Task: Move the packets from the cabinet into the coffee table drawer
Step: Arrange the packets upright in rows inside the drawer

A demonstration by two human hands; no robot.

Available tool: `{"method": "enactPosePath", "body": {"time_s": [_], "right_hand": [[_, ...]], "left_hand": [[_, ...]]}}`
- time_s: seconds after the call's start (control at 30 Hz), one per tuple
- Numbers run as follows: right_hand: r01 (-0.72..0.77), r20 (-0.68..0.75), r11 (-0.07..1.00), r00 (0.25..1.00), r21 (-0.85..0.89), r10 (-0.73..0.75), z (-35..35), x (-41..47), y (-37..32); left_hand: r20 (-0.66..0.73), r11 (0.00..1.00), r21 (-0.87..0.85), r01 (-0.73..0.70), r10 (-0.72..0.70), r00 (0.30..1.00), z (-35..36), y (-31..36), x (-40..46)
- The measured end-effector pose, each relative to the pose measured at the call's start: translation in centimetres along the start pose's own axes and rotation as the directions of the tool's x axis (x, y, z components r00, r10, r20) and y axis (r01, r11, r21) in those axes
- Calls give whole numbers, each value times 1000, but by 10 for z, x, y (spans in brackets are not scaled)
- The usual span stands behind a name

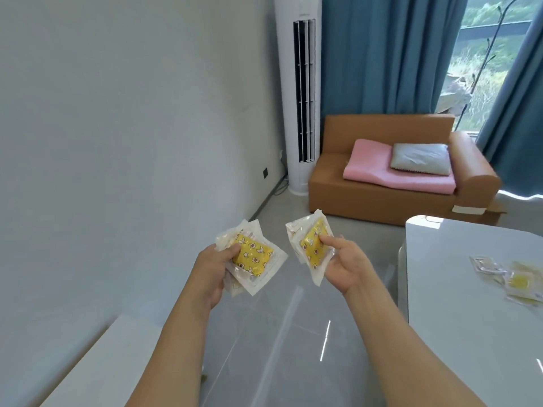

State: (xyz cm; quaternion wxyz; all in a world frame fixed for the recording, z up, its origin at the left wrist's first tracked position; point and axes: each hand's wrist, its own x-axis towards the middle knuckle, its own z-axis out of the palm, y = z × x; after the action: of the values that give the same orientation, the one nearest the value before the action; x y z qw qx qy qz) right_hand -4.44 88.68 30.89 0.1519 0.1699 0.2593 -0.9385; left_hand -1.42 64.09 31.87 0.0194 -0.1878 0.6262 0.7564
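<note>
Left hand [213, 268] grips a stack of yellow packets [252, 257] in clear wrap, thumb on top. Right hand [342, 265] pinches a second stack [313, 245], tilted. Both held above grey floor [279, 333], apart from each other. White table [458, 304] at right with more packets [511, 279] lying on it. Brown sofa [382, 198] behind, pink cushion [379, 168] and grey pillow [421, 158] on it. White tower unit [302, 98] beside blue curtain [390, 54].

Bright with daylight from the window [482, 69], shiny glare on the floor [324, 339], edges bent and a little blurry.
</note>
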Motion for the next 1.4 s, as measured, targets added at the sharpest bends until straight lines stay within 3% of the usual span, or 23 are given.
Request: {"method": "enactPosePath", "body": {"time_s": [0.13,0.27,0.4,0.5,0.67,0.83,1.1,1.4], "right_hand": [[-22,38,1000,999,-18,22,-45,-32,-62],[-25,110,995,994,95,15,-76,-59,-104],[-47,79,995,996,83,40,-102,-72,-133],[-60,49,998,997,-9,60,-123,-88,-161],[-35,-31,988,999,-150,31,-170,-126,-225],[-45,-59,971,998,-235,32,-239,-172,-300],[-47,-135,974,991,-222,17,-319,-227,-387],[-19,-187,927,981,-374,-55,-401,-272,-480]], "left_hand": [[-42,998,35,-45,46,998,77,-17,-31],[-64,1000,6,-13,13,998,132,-35,-59],[-73,1000,-17,12,-13,997,173,-45,-68],[-67,1000,1,-11,11,998,209,-53,-80],[-30,981,182,-69,76,997,283,-73,-123],[-111,989,123,-78,92,990,373,-103,-172],[-89,987,151,-51,65,994,479,-162,-219],[-108,982,172,-72,91,990,599,-200,-273]]}}
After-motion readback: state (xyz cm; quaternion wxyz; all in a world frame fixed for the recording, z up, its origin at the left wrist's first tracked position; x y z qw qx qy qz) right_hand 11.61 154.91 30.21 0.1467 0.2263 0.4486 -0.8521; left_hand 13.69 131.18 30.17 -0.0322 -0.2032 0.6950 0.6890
